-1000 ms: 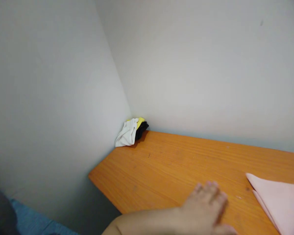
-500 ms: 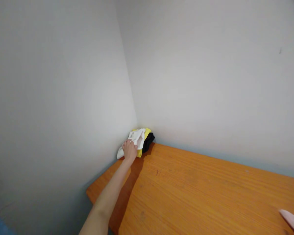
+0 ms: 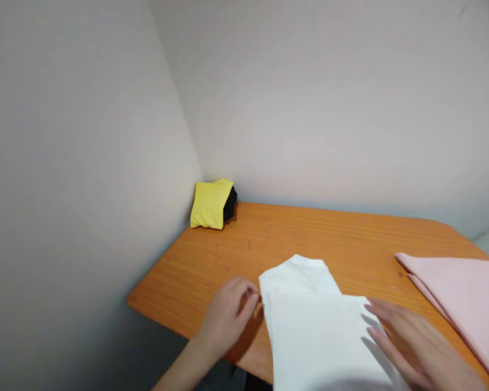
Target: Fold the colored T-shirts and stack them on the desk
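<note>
A white cloth [image 3: 313, 320] lies spread on the orange wooden table [image 3: 309, 233] close to its near edge. My left hand [image 3: 228, 312] pinches the cloth's left edge with curled fingers. My right hand [image 3: 411, 342] rests flat on the cloth's right side, fingers stretched out. A yellow cloth [image 3: 209, 203] sits folded in the far corner against the wall, with a black cloth [image 3: 230, 203] tucked behind it.
A folded pink cloth [image 3: 456, 293] lies at the table's right side. Pale walls close in the table on the left and at the back. The table's left edge drops off beside my left arm.
My left hand took the white cloth from the corner pile and brought it to the near edge, where it now lies spread. My right hand has come onto it. The yellow cloth is uncovered.
</note>
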Available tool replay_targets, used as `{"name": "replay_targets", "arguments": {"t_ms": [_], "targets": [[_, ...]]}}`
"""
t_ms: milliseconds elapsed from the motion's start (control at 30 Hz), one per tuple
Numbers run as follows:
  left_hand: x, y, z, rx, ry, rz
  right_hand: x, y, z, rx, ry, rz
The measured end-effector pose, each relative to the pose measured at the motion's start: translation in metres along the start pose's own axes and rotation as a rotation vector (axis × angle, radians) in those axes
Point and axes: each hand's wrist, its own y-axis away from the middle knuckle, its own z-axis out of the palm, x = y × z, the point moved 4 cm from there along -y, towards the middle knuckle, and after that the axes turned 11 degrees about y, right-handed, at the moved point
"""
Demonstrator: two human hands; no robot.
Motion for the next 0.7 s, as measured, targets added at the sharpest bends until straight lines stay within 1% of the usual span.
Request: {"name": "replay_targets", "arguments": {"t_ms": [33,67,100,167,200,300,400,500,600,633,700], "targets": [[-0.010,-0.007,-0.007,0.044,-0.023,-0.064,-0.016,-0.003,0.000,-0.030,-0.004,-0.011],[-0.020,-0.014,-0.008,0.059,-0.044,-0.101,-0.032,-0.008,-0.001,-0.063,-0.020,-0.024],[-0.028,-0.022,-0.005,0.050,-0.058,-0.121,-0.048,-0.014,-0.001,-0.104,-0.048,-0.033],[-0.036,-0.036,0.012,0.007,-0.052,-0.121,-0.074,-0.029,0.001,-0.191,-0.109,-0.010],[-0.035,-0.042,0.023,-0.015,-0.038,-0.106,-0.083,-0.037,0.002,-0.236,-0.130,0.021],[-0.019,-0.058,0.057,-0.052,-0.004,-0.051,-0.095,-0.055,0.009,-0.304,-0.208,0.187],[0.005,-0.064,0.078,-0.051,0.016,-0.010,-0.095,-0.066,0.016,-0.300,-0.347,0.307],[0.029,-0.055,0.081,-0.042,0.083,0.051,-0.096,-0.069,0.017,-0.280,-0.416,0.316],[0.047,-0.035,0.077,-0.057,0.230,0.128,-0.102,-0.064,0.014,-0.268,-0.489,0.305],[0.050,-0.029,0.076,-0.059,0.286,0.135,-0.105,-0.062,0.013,-0.266,-0.517,0.298],[0.051,-0.019,0.076,-0.050,0.399,0.088,-0.112,-0.057,0.011,-0.265,-0.573,0.283]]}}
